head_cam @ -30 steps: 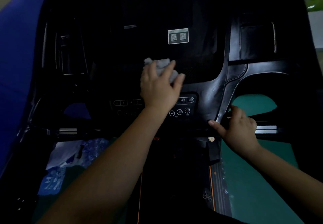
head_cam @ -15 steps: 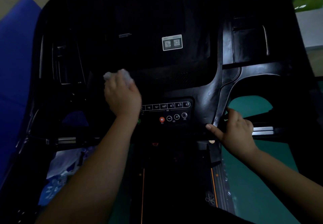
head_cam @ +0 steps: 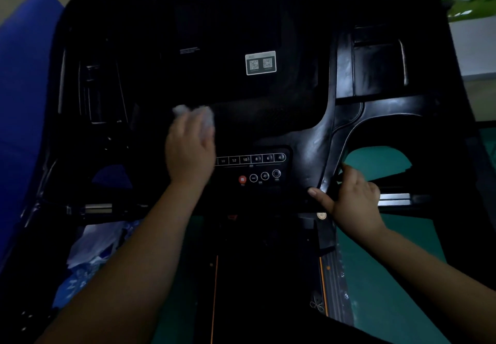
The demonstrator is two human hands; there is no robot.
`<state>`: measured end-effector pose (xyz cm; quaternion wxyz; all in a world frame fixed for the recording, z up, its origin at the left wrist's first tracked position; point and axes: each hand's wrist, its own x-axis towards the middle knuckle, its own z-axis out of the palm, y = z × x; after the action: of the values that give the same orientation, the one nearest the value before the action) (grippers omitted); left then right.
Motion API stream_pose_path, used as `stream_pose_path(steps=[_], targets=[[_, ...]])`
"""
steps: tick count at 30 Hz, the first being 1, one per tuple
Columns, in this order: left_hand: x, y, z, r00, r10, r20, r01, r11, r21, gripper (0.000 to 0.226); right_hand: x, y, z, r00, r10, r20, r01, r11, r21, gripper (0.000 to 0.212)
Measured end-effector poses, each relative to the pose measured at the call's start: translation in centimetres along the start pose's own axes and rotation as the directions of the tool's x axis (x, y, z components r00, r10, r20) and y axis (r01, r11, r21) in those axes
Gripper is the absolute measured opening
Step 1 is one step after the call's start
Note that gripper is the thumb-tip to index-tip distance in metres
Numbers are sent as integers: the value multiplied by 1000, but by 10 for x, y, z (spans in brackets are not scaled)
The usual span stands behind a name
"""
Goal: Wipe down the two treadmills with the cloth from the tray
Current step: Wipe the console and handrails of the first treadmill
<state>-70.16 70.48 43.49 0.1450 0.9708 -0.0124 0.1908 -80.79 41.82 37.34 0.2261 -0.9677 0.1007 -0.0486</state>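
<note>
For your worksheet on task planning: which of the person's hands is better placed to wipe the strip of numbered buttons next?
The left hand. It already holds the cloth against the treadmill console, right beside the numbered buttons. The right hand has no cloth and grips the console's lower edge.

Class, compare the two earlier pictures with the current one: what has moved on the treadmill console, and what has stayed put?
The left hand, pressing the cloth to the console, swept from the middle leftward, uncovering the number buttons, and has now come partway back to the right. The right hand stayed gripping the console's lower right edge. The QR sticker is unchanged.
</note>
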Motion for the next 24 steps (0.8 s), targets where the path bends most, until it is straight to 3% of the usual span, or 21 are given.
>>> stream_pose_path(steps=[2, 4, 6, 9, 11, 14, 18, 21, 22, 24], targets=[[-2, 1, 5, 975, -218, -45, 220, 975, 37, 49, 0, 1, 1, 1000, 4, -11, -4, 1000, -2, 108], [4, 30, 15, 963, -260, -73, 262, 965, 25, 52, -1, 0, 1, 1000, -1, -11, 1, 1000, 5, 107], [8, 72, 24, 997, -80, -25, 80, 997, 18, 51, -2, 0, 1, 1000, -8, -11, 8, 1000, 11, 108], [-8, 117, 34, 980, 171, 98, -164, 984, -72, 49, -2, 0, 0, 1000, -6, 0, 6, 1000, 23, 109], [-15, 116, 32, 959, 249, 137, -235, 966, -112, 50, -2, 0, -2, 1000, 2, -5, -2, 999, 46, 108], [-22, 78, 22, 960, 263, 92, -262, 965, -31, 51, -4, -3, -8, 995, -33, -92, 43, 992, 118, 95], [-35, 7, 1, 994, 104, 36, -105, 994, 37, 48, -3, -16, -23, 961, -170, -217, 212, 959, 188, 60], [-36, -41, -23, 999, -37, -2, 37, 999, -1, 47, 2, -43, -32, 928, -335, -163, 364, 907, 213, 45], [-39, -55, -32, 989, -139, -47, 136, 988, -69, 49, 4, -54, -32, 909, -397, -127, 415, 887, 202, 42], [-56, -90, -47, 896, -412, -162, 378, 902, -208, 44, 9, -78, -27, 865, -499, -58, 500, 848, 176, 42]])
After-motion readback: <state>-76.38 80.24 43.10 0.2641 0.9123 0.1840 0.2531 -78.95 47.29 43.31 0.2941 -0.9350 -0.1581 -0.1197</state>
